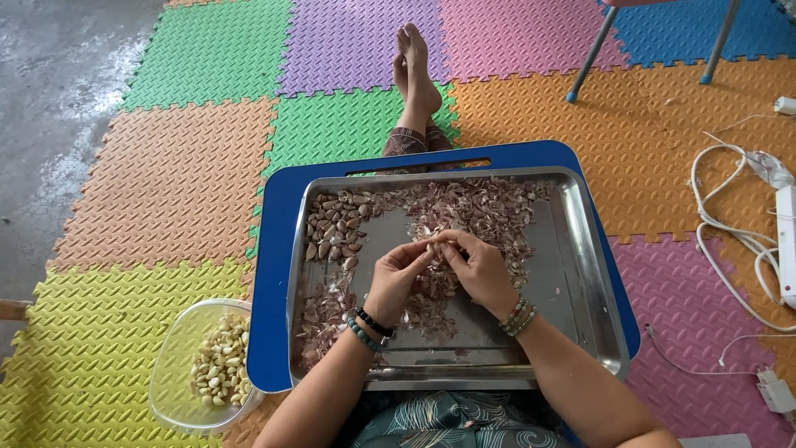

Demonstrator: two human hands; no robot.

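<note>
Person sits on the floor, steel tray [580, 274] across the lap, tray resting on a blue board [278, 249].

Both hands meet over the middle of the tray. Left hand [396, 274] and right hand [474, 267] are fingertip to fingertip, pinching one small garlic clove [434, 245] between them. Fingers curled in, not spread. Clove is mostly covered by the fingertips; only a pale bit shows. Can't tell how much skin is on it.

Beaded bracelets on both wrists: dark and teal on the left [369, 328], mixed colours on the right [518, 317].

Around the hands:
- Unpeeled cloves [336, 226] in a pile just beyond and to the left of the left hand, in the far left corner of the tray.
- Purple-white garlic skins [481, 203] spread thick past the fingertips, thinner under the hands and down the left side by the left wrist.
- Right of the right hand, the tray floor is mostly bare metal.
- Clear plastic bowl [170, 373] on the mat, off the tray, well to the left of the left forearm. Peeled pale cloves [220, 363] inside, heaped on the side nearer the tray.

Beyond the tray, straight ahead of the hands: the person's crossed bare feet [414, 70] on coloured foam mats [166, 166]. Far right of the right arm: white cables and a power strip [783, 241] on the mat. Blue chair legs [593, 54] at the far right.
</note>
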